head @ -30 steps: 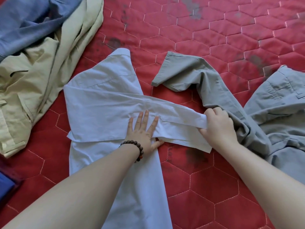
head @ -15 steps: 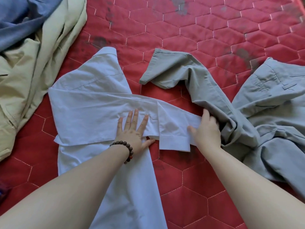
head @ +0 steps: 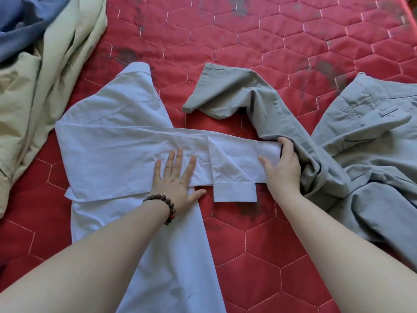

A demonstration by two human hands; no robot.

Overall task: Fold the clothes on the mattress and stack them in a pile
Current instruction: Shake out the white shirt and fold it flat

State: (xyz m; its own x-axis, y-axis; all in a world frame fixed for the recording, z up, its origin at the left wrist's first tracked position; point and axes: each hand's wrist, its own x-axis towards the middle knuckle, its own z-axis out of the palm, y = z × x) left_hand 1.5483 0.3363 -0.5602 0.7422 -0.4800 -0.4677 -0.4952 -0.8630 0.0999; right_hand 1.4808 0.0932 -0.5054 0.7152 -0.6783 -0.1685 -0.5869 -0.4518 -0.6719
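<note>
- No readable writing shows.
- Left hand (head: 174,180) presses flat, fingers spread, on the white shirt (head: 117,154) lying mid-mattress (head: 248,41).
- Right hand (head: 282,168) grips the sleeve fold (head: 255,154) beside grey trousers (head: 338,136).
- Bare mattress beyond the collar.

The only thing here that is not clothing is my bracelet (head: 165,203). It goes around my left wrist, close behind the hand. It is one string of round beads, dark brown, and they look like wood. One bead at the lower side has a reddish-orange colour. The far half of the ring is hidden behind my wrist. In the top right corner, beyond the edge of the mattress (head: 248,41), there is a dark narrow strip (head: 414,2); I cannot tell what it is.
</note>
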